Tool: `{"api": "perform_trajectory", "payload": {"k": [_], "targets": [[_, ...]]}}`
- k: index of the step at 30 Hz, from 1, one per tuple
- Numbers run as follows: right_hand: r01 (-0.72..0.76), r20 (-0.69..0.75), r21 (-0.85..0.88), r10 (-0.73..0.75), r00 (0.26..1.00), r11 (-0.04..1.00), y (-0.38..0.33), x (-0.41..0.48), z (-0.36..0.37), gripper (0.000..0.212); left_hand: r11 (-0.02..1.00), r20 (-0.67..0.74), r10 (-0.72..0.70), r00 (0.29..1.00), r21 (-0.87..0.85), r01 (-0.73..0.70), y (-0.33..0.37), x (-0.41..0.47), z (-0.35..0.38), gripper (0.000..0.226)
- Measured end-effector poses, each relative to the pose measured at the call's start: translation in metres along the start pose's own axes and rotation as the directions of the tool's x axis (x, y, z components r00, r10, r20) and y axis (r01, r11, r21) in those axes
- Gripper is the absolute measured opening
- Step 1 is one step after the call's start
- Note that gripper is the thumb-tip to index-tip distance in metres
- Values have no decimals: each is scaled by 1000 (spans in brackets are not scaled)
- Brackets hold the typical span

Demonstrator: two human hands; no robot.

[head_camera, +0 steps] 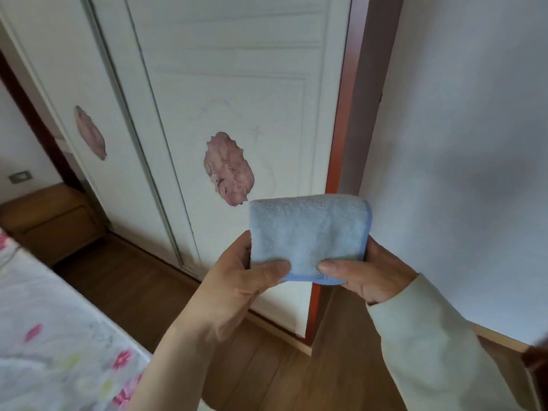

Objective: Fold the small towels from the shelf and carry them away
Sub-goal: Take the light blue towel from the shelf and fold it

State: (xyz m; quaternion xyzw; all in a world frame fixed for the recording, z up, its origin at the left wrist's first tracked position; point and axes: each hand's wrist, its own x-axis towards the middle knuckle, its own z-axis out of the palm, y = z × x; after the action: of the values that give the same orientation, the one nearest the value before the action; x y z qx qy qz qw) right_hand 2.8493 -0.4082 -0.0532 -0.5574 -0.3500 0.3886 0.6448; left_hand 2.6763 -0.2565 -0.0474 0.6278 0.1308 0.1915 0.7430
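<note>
White panelled wardrobe doors (237, 84) fill the background. Wooden floor (133, 286) lies below them and a floral-covered bed (44, 321) sits at the left edge. No shelf is in view.

One light-blue towel (308, 229) is held in mid-air in front of the doors and rests on no surface. It is already reduced to a compact square, with a darker bound edge along its right and bottom sides.

Folding of this piece appears to be at or near completion. The next move calls for a final fold or a transfer to one hand for carrying, with the layers kept pinched so they do not spring open.

The left hand (237, 283) grips the lower left corner. The right hand (367, 274), its wrist in a pale sleeve (430, 336), grips the lower right corner. The left thumb (267, 269) and right thumb (335, 266) press flat on the front face. The fingers wrap behind the cloth and are mostly hidden.
</note>
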Motion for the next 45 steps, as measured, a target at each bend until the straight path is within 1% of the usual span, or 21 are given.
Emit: {"api": "perform_trajectory", "payload": {"k": [3, 7, 8, 11, 15, 18, 19, 21, 24, 26, 28, 32, 35, 39, 45], "targets": [[-1, 50, -30, 3, 999, 1000, -2, 53, 0, 80, 1000, -87, 13, 996, 27, -11, 6, 31, -26, 40], [-17, 133, -11, 19, 991, 1000, 3, 125, 5, 74, 999, -210, 24, 977, 47, -14, 9, 70, -64, 52], [-24, 161, -5, 25, 987, 1000, 6, 144, 7, 72, 998, -230, 24, 973, 55, -12, 10, 80, -75, 54], [-41, 168, 30, 35, 985, 999, 10, 202, 18, 68, 997, -269, 39, 962, 75, -20, 11, 108, -114, 55], [-54, 209, 17, 49, 977, 998, 15, 285, 41, 66, 997, -339, 55, 939, 74, -31, 19, 151, -172, 52], [-33, 258, 35, 23, 966, 999, 13, 344, 64, 70, 996, -385, 67, 921, 75, -42, 29, 178, -216, 52], [-13, 285, 37, 2, 958, 999, 11, 361, 73, 67, 996, -403, 76, 912, 80, -48, 33, 185, -230, 51], [22, 354, 33, -32, 935, 999, 5, 394, 95, 61, 994, -459, 99, 883, 93, -63, 41, 197, -258, 49], [65, 373, 44, -77, 925, 997, 4, 444, 128, 65, 990, -536, 123, 835, 118, -70, 53, 208, -298, 43], [15, 394, 70, -42, 918, 997, 11, 481, 149, 62, 987, -577, 140, 805, 145, -68, 58, 215, -327, 35], [-33, 443, 68, -1, 897, 997, 17, 520, 172, 58, 985, -625, 155, 765, 152, -76, 63, 223, -357, 26], [-94, 519, 61, 49, 854, 994, 30, 592, 216, 59, 981, -704, 180, 688, 181, -71, 73, 241, -414, 21], [-115, 587, 56, 60, 808, 992, 37, 642, 252, 56, 980, -758, 183, 626, 190, -57, 79, 251, -460, 20], [-125, 685, 48, 59, 727, 991, 45, 707, 312, 55, 976, -836, 212, 507, 203, -74, 86, 258, -526, 25], [-157, 744, 11, 97, 662, 988, 63, 788, 400, 53, 982, -881, 181, 436, 134, -137, 97, 265, -623, 30]]}}
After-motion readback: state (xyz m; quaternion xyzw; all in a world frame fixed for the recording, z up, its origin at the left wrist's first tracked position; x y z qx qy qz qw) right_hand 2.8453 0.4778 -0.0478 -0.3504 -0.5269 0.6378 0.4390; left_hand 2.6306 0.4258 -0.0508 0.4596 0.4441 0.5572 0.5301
